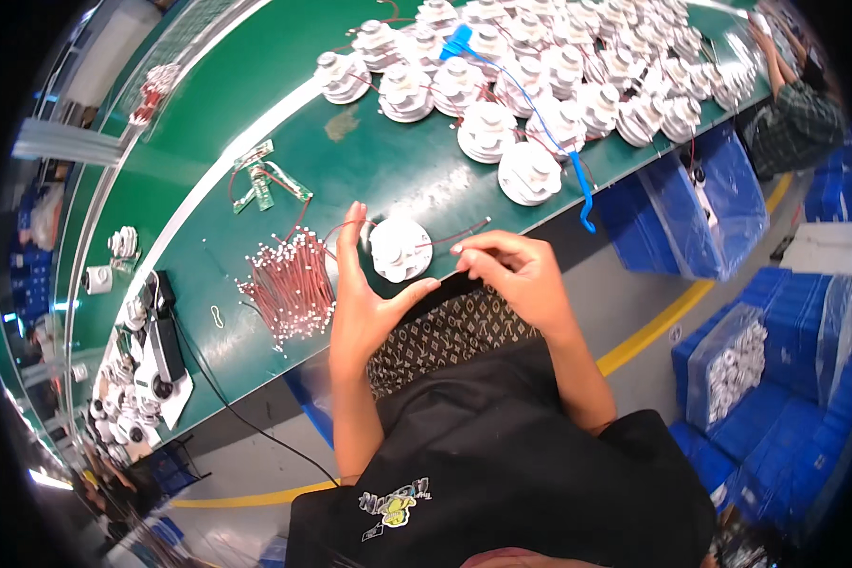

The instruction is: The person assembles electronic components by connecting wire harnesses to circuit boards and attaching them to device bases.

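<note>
A white round plastic housing [400,250] sits by the near edge of the green table. My left hand [360,308] curls around its left and near sides, index finger stretched along the far left and thumb along the near side. From the housing a thin red wire [456,236] runs right to a small pale connector. My right hand [516,275] is closed in a pinch beside that wire; the fingertips appear to hold a thin red lead, mostly hidden. Left of my left hand lies a bundle of red wires [293,284] with white connectors.
Many white round housings [530,173] crowd the table's far right, a blue cord tool [582,185] across them. Green circuit boards [262,185] lie at left. A black device [166,341] with a cable stands far left. Blue bins [701,204] and a co-worker [795,128] are at right.
</note>
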Tool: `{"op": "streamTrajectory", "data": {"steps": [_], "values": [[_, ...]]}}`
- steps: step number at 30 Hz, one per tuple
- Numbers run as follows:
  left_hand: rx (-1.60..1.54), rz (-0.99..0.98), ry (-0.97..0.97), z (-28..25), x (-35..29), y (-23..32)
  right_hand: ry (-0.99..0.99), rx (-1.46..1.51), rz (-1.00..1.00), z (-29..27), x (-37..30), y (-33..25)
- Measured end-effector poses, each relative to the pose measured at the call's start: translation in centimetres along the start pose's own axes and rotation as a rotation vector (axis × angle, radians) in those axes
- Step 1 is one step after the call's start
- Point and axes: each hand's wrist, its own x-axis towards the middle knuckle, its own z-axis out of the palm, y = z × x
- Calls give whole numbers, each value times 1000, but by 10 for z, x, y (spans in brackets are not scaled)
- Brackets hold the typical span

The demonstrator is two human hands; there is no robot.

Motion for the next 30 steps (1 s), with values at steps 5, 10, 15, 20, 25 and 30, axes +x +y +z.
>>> {"op": "streamTrajectory", "data": {"steps": [5,10,15,20,25,30], "values": [[-500,34,258,-5,5,-1,157,-700,-497,15,47,-39],[-407,2,301,-15,5,7,7,-701,-737,51,52,-51],[-224,-19,204,-9,3,6,-251,-671,-801,73,51,-50],[-126,127,111,-29,14,4,-104,-436,-776,66,52,-40],[-70,-58,321,-106,38,-39,-54,-196,-544,55,42,-36],[357,50,312,-188,105,-148,-81,287,-280,58,43,-27]]}}
